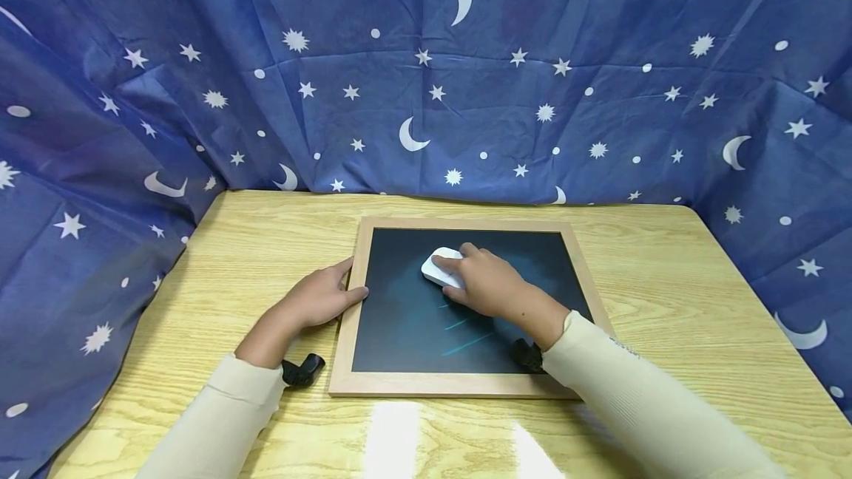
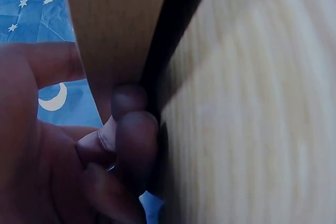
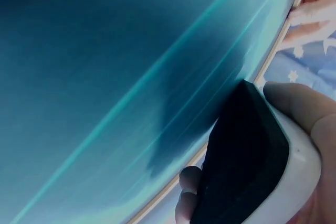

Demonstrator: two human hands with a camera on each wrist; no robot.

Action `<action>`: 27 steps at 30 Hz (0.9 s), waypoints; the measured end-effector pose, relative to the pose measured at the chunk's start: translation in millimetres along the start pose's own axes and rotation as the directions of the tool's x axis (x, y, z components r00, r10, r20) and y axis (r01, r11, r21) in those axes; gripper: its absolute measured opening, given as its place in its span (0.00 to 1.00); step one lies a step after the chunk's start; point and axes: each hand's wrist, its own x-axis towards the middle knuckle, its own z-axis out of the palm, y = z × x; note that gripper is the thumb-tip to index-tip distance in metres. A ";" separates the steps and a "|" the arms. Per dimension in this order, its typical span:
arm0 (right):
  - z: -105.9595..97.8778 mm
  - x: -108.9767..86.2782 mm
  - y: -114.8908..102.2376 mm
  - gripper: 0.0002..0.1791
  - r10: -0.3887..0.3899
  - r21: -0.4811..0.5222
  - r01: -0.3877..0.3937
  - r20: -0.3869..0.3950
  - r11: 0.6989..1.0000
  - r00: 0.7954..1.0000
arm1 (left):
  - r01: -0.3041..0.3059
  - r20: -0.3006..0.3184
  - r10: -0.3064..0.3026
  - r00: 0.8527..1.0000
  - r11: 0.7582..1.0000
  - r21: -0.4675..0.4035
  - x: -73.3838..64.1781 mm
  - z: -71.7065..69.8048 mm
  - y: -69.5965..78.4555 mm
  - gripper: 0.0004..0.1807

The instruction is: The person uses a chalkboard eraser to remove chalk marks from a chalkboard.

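Note:
A framed blackboard (image 1: pixel 399 346) lies flat on the table, with a few faint teal lines (image 1: pixel 469 344) on its lower middle. My left hand (image 1: pixel 321 297) grips the board's left wooden frame (image 1: pixel 343 346), thumb on top; in the left wrist view, curled fingers (image 2: pixel 137 135) sit against the frame's side. My right hand (image 1: pixel 491 283) holds a white eraser (image 1: pixel 438 273) over the upper middle of the board. Its black pad (image 3: pixel 241 150) faces the board in the right wrist view, at least partly raised, with a shadow beneath.
The light wood table (image 1: pixel 665 301) extends around the board on every side. A blue curtain (image 1: pixel 492 124) with white moons and stars hangs behind and along both sides. Black wrist straps (image 1: pixel 303 370) sit at the cream sleeves (image 1: pixel 220 420).

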 end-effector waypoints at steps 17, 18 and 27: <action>2.5 -1.1 -11.4 0.30 -0.019 -0.068 0.017 -0.033 0.998 0.999 | -0.003 -0.014 0.003 1.000 1.000 0.013 1.8 3.1 0.9 0.43; 2.4 -2.8 -8.4 0.30 -0.005 -0.075 0.003 -0.033 0.997 0.999 | 0.001 -0.013 -0.001 1.000 1.000 0.012 1.7 3.4 1.1 0.43; 2.3 -26.7 35.0 0.30 0.126 -0.053 -0.129 -0.058 0.990 0.990 | 0.020 -0.003 -0.020 1.000 1.000 0.003 0.5 2.8 1.9 0.43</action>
